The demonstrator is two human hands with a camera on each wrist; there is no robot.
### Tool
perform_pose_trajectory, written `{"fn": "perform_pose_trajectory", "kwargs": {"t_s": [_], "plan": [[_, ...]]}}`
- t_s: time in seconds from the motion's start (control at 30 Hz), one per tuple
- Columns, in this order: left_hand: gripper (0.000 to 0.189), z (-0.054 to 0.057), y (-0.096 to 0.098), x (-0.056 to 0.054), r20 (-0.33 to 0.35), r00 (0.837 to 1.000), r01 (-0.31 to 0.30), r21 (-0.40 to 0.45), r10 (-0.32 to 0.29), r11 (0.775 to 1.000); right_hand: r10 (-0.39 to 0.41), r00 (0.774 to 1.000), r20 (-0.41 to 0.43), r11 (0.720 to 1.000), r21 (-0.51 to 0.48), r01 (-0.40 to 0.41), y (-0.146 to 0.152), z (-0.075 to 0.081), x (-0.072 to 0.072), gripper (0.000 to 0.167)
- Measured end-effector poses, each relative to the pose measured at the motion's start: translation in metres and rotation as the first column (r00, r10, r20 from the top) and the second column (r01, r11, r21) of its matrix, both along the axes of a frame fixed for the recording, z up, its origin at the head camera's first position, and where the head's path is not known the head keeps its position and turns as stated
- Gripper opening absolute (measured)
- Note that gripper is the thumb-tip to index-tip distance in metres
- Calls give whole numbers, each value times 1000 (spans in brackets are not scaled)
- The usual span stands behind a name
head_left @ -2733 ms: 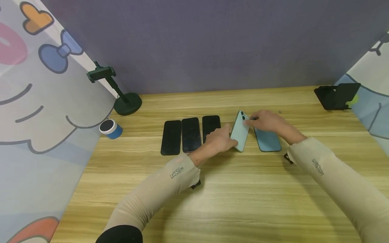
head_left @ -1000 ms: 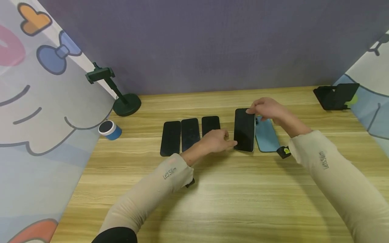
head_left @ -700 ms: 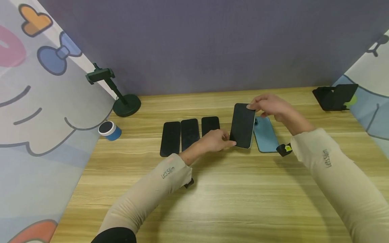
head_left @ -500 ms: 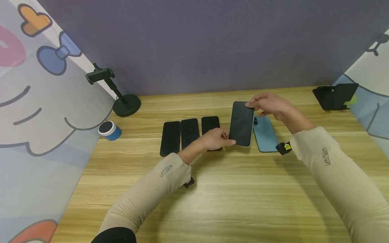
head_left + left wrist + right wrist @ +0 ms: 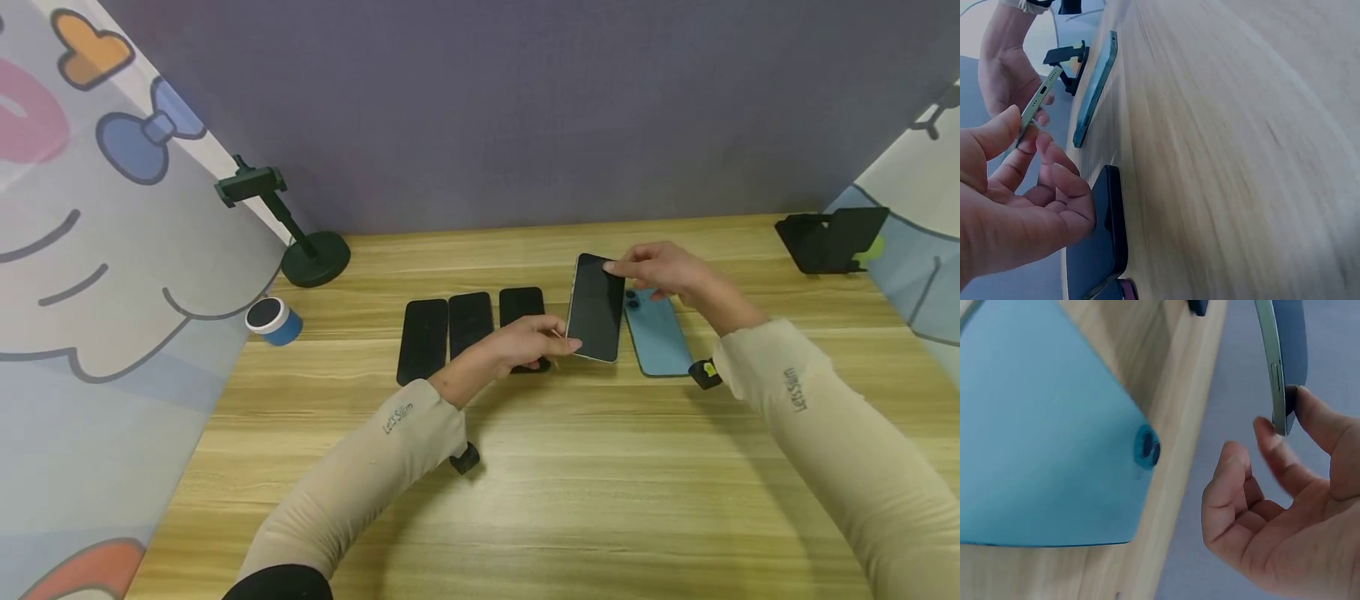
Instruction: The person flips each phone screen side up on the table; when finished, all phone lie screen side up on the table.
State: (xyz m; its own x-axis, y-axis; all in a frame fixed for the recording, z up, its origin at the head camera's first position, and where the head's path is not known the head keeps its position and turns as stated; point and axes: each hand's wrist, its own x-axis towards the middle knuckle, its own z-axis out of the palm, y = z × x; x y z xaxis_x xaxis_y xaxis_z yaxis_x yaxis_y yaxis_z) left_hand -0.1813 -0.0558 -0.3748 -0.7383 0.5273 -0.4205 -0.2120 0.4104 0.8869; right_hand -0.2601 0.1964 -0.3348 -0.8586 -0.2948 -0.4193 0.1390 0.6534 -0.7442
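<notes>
A pale green smartphone (image 5: 597, 310) is held up off the table with its dark screen facing up. My left hand (image 5: 525, 342) pinches its near left corner between thumb and fingers. At the far right corner, my right hand (image 5: 663, 271) pinches it between thumb and index finger. The left wrist view shows the phone's bottom edge (image 5: 1041, 95) with its charging port. Right of it a blue smartphone (image 5: 660, 340) lies back up, its cameras at the far end. To the left, a dark phone (image 5: 522, 306) lies partly behind my left hand.
Two more dark phones, one (image 5: 422, 342) outermost and one (image 5: 470, 321) beside it, lie to the left. A blue-and-white tub (image 5: 274, 320) and a dark green stand (image 5: 315, 258) are at far left. A black folding stand (image 5: 832, 240) is at back right, before a grey partition (image 5: 525, 117).
The green phone has been turned over from its camera back to its dark screen and raised. Lately it has tilted and shifted slightly between both hands. The other phones stay put.
</notes>
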Motion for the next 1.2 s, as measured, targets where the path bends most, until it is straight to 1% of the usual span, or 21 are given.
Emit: {"fn": "perform_pose_trajectory", "kwargs": {"t_s": [0.07, 0.17, 0.3, 0.33, 0.43, 0.53, 0.6, 0.67, 0.7, 0.77, 0.83, 0.87, 0.93, 1.03, 1.07, 1.2], "plan": [[21, -1, 0, 1, 8, 1000, -9, -7, 9, 1000, -7, 1000, -6, 1000, -1, 7, 0, -3, 0, 50], [20, 0, 1, 2, -5, 1000, -26, -28, 26, 999, -23, 999, -26, 1000, -2, 23, -2, -7, 0, 47], [23, 1, 5, 3, -31, 995, -91, -53, 90, 994, -12, 999, -40, 1000, -3, 12, -4, -11, 0, 44], [23, 1, 6, 3, -37, 994, -107, -57, 105, 993, -8, 999, -37, 1000, -4, 8, -4, -12, 0, 44], [23, 1, 7, 4, -55, 988, -150, -73, 146, 986, 12, 1000, -17, 1000, -5, -12, -4, -15, -1, 52], [20, -1, 8, 5, -103, 983, -162, -115, 151, 980, 16, 1000, -3, 1000, 1, -16, -4, -18, -2, 57], [21, -2, 9, 6, -142, 979, -168, -157, 146, 973, 17, 1000, 5, 1000, 9, -17, -6, -19, -3, 56], [28, -4, 10, 5, -217, 970, -161, -232, 110, 959, 17, 1000, 14, 1000, 21, -18, -8, -20, -5, 57], [31, -5, 11, 5, -258, 962, -161, -279, 88, 947, 17, 1000, 18, 999, 27, -18, -9, -20, -5, 58], [36, -7, 12, 5, -329, 944, -161, -379, 29, 911, 19, 999, 34, 999, 31, -20, -12, -21, -7, 61], [39, -7, 14, 5, -381, 924, -160, -483, -41, 861, 22, 999, 50, 999, 32, -24, -15, -23, -9, 62], [40, -6, 15, 5, -392, 917, -159, -525, -72, 836, 23, 998, 54, 999, 34, -25, -16, -24, -10, 62], [40, -6, 18, 5, -389, 914, -147, -588, -118, 795, 30, 998, 61, 999, 41, -32, -19, -26, -11, 62], [41, -6, 21, 5, -375, 915, -145, -652, -149, 744, 34, 998, 50, 997, 70, -37, -23, -29, -13, 56], [41, -6, 23, 5, -371, 916, -148, -667, -154, 730, 34, 999, 40, 996, 81, -37, -24, -29, -14, 54], [42, -6, 26, 3, -371, 914, -164, -703, -161, 692, 31, 999, 16, 991, 126, -33, -29, -31, -17, 48]]}}
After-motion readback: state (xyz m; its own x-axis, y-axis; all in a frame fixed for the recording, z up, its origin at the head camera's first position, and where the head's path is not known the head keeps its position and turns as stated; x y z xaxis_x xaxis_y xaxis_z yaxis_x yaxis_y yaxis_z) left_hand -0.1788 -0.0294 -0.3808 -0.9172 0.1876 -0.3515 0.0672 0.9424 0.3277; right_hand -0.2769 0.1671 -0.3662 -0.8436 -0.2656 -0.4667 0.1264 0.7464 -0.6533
